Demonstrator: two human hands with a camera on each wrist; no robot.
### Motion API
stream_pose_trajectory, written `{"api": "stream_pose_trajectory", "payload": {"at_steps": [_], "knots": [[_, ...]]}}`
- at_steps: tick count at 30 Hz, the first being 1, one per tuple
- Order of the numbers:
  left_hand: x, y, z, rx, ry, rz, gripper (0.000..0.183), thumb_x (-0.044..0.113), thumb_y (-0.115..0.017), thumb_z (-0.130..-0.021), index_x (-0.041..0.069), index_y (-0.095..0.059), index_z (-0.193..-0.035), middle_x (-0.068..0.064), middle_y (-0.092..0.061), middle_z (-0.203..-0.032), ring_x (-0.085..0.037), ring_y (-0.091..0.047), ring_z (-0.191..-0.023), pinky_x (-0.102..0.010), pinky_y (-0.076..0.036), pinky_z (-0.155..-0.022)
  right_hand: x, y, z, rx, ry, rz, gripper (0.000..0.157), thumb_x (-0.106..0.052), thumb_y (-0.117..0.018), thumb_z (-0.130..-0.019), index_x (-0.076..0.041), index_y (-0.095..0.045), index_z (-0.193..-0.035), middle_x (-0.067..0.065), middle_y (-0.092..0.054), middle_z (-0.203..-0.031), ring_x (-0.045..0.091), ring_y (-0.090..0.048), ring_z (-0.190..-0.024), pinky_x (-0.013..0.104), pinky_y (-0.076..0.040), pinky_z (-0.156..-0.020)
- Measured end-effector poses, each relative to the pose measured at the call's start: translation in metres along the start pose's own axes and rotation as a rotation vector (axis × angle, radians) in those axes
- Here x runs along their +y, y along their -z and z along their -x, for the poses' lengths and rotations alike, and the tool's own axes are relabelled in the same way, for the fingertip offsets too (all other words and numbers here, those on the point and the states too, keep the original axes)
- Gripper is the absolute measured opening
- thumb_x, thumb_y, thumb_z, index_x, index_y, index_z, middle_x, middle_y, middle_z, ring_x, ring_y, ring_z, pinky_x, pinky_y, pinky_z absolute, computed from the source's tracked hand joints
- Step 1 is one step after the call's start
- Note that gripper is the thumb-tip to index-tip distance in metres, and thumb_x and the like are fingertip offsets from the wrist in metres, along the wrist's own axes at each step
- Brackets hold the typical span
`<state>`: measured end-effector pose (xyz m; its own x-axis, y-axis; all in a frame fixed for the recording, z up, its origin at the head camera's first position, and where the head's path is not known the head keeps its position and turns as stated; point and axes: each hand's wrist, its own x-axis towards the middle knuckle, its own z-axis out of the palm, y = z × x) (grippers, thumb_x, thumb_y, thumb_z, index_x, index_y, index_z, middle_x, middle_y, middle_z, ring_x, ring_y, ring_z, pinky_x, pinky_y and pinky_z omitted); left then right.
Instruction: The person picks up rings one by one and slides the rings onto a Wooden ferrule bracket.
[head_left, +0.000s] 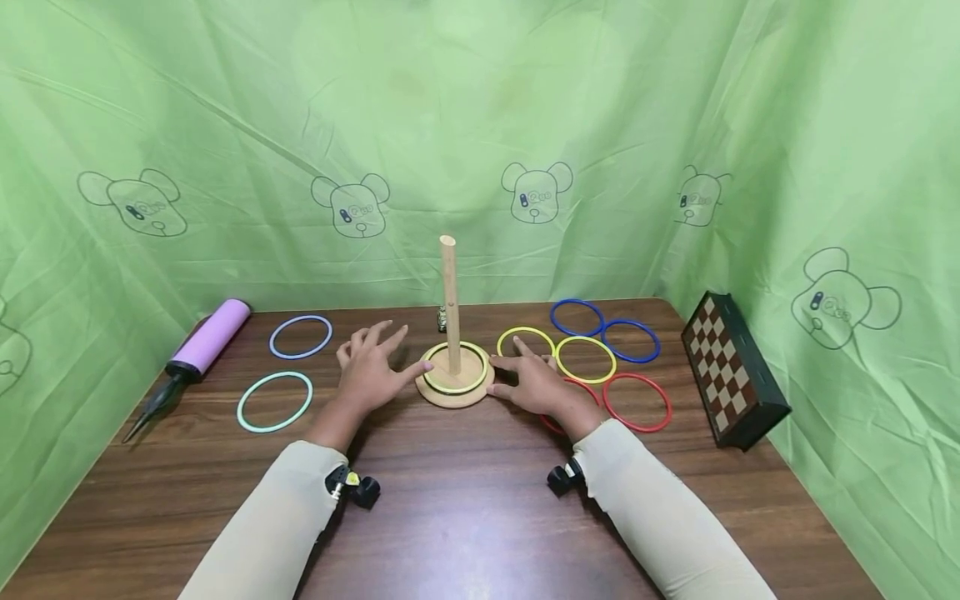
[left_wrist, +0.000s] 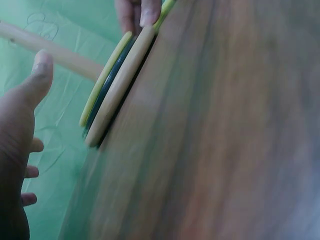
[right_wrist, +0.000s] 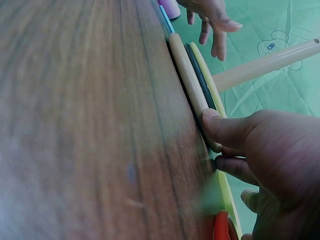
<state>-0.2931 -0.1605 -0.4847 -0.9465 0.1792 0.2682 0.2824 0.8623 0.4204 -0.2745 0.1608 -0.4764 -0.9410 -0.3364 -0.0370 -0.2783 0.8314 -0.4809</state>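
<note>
A wooden ring-toss stand rises upright from its round base. Around the peg, a yellow ring lies on top of a dark ring on that base. My right hand grips the base's right edge, its thumb against the rim and other fingers beyond it. On the opposite side my left hand hovers with fingers spread. Its thumb stands near the rings, apart from them in the left wrist view, and this hand holds nothing.
On the left lie a blue ring, a mint ring and a purple hand pump. Yellow rings, dark blue rings and red rings lie on the right, beside a checkered box. Green curtains enclose the table.
</note>
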Motion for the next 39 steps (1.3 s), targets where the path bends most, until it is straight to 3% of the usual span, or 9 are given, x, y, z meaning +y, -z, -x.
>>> {"api": "stream_pose_trajectory", "payload": {"at_steps": [5, 15, 22, 29, 34, 39], "knots": [[-0.015, 0.007, -0.004, 0.004, 0.056, -0.054, 0.101, 0.089, -0.057, -0.092, 0.028, -0.040, -0.171, -0.017, -0.031, -0.177, -0.054, -0.031, -0.154, -0.082, -0.020, -0.118, 0.001, 0.000, -0.001, 0.005, 0.000, -0.007, 0.063, -0.048, -0.078, -0.101, -0.026, -0.062, -0.157, 0.018, -0.041, -0.175, 0.038, -0.018, -0.171, 0.080, -0.016, -0.127], [-0.037, 0.023, -0.015, -0.126, 0.157, -0.144, 0.098, 0.088, -0.031, -0.102, 0.023, -0.028, -0.175, -0.024, -0.016, -0.180, -0.065, -0.017, -0.159, -0.089, -0.009, -0.120, 0.004, 0.001, -0.002, 0.013, -0.009, 0.000, 0.064, -0.049, -0.078, -0.101, -0.027, -0.061, -0.158, 0.019, -0.036, -0.177, 0.037, -0.018, -0.171, 0.081, -0.016, -0.127], [-0.066, 0.030, -0.024, -0.153, 0.284, -0.195, 0.098, 0.081, -0.040, -0.103, 0.015, -0.029, -0.174, -0.034, -0.013, -0.177, -0.069, -0.013, -0.159, -0.092, -0.009, -0.119, 0.003, -0.001, -0.001, 0.008, -0.010, -0.006, 0.063, -0.048, -0.078, -0.101, -0.027, -0.061, -0.158, 0.018, -0.036, -0.177, 0.038, -0.018, -0.171, 0.082, -0.015, -0.127], [-0.086, 0.034, -0.025, -0.158, 0.332, -0.179, 0.102, 0.082, -0.045, -0.101, 0.012, -0.029, -0.173, -0.040, -0.012, -0.172, -0.072, -0.013, -0.154, -0.093, -0.009, -0.116, 0.001, -0.001, -0.001, 0.005, -0.008, -0.005, 0.063, -0.049, -0.078, -0.101, -0.027, -0.061, -0.158, 0.017, -0.038, -0.176, 0.037, -0.018, -0.172, 0.081, -0.015, -0.128], [-0.095, 0.040, -0.027, -0.169, 0.350, -0.178, 0.104, 0.084, -0.043, -0.101, 0.011, -0.028, -0.173, -0.043, -0.008, -0.171, -0.076, -0.009, -0.153, -0.094, -0.009, -0.114, 0.002, -0.002, -0.003, 0.014, -0.007, 0.001, 0.063, -0.049, -0.078, -0.101, -0.026, -0.061, -0.157, 0.018, -0.039, -0.176, 0.038, -0.019, -0.171, 0.082, -0.016, -0.127], [-0.108, 0.047, -0.026, -0.198, 0.387, -0.172, 0.115, 0.094, -0.032, -0.096, 0.011, -0.020, -0.175, -0.043, -0.002, -0.172, -0.077, -0.008, -0.151, -0.093, -0.012, -0.111, 0.002, -0.002, -0.002, 0.012, -0.008, -0.004, 0.063, -0.049, -0.078, -0.101, -0.027, -0.062, -0.157, 0.020, -0.035, -0.177, 0.038, -0.019, -0.171, 0.081, -0.016, -0.127]]}}
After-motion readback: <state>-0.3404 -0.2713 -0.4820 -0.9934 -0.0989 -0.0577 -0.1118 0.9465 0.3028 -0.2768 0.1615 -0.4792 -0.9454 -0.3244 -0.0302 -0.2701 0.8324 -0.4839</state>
